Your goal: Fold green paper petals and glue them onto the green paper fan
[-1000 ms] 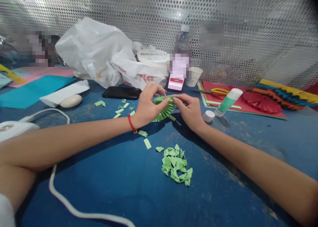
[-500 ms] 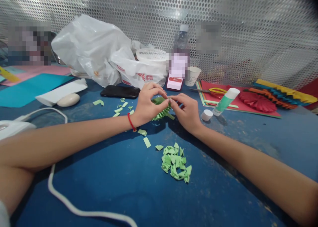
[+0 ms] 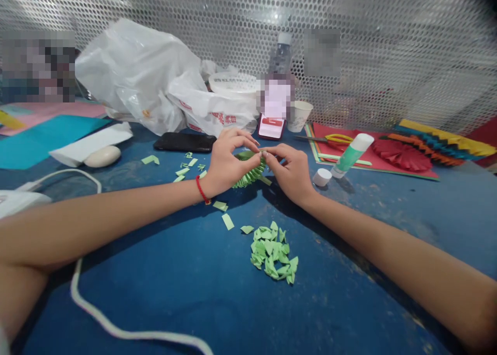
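Note:
My left hand point(image 3: 229, 161) and my right hand point(image 3: 289, 174) meet at the fingertips, pinching a green pleated paper fan point(image 3: 248, 173). Much of the fan is hidden behind my left hand, with only its ridged edge showing below. A red string bracelet point(image 3: 202, 189) circles my left wrist. Below my hands, a pile of small folded green paper pieces point(image 3: 272, 254) lies on the blue table point(image 3: 155, 303), apart from both hands. Loose green paper strips point(image 3: 185, 169) are scattered left of the fan, near my left wrist.
A black phone point(image 3: 184, 142) and a white plastic bag point(image 3: 132, 78) lie behind my hands. To the right are a glue stick point(image 3: 349, 156), its cap point(image 3: 322, 177), yellow-handled scissors point(image 3: 334, 138) and a red paper fan point(image 3: 402, 156). A white cord point(image 3: 116, 331) runs across the front.
The green fan has become more hidden as my hands closed in over it. The whole view has drifted slightly.

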Demonstrator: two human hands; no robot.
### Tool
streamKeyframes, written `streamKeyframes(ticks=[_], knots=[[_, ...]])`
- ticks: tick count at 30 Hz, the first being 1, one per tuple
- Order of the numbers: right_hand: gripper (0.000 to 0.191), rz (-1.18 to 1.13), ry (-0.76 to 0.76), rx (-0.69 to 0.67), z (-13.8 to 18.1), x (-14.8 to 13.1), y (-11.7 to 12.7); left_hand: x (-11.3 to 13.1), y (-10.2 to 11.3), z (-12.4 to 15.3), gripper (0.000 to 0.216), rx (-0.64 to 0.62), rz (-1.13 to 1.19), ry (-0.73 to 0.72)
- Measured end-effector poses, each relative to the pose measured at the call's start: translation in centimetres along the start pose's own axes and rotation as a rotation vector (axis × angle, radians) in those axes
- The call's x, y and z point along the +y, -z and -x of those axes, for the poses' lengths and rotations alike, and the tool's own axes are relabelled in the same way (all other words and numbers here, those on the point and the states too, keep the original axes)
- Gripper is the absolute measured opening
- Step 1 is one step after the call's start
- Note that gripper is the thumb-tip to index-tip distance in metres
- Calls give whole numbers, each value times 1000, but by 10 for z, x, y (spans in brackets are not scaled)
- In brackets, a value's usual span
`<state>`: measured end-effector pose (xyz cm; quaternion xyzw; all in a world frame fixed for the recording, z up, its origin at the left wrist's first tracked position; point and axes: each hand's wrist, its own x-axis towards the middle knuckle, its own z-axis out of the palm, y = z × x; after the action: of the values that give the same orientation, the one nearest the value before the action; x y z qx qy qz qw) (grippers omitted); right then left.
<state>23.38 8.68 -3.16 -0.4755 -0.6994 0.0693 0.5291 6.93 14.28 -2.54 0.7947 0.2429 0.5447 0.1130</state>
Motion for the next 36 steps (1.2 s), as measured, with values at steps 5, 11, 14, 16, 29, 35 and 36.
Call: streamKeyframes(ticks=[5, 11, 14, 16, 29, 35, 36], knots=[[19, -20, -52, -4, -1, -1, 0, 1, 0, 0, 10, -9, 9, -2], [18, 8, -73, 0, 0, -3, 0, 1, 1, 0, 9, -30, -12, -9], [17, 17, -69, 1, 1, -4, 0, 2, 1, 0, 10, -40, -19, 0], [18, 22, -59, 3, 1, -4, 0, 2, 2, 0, 10, -44, -24, 9], [18, -36, -121, 46, -4, 0, 1, 4, 3, -1, 11, -54, -42, 1], [18, 41, -34, 26, 0, -2, 1, 0, 1, 0, 10, -51, -46, -17], [19, 57, -20, 17, 1, -2, 1, 0, 1, 0, 11, -46, -45, -18]])
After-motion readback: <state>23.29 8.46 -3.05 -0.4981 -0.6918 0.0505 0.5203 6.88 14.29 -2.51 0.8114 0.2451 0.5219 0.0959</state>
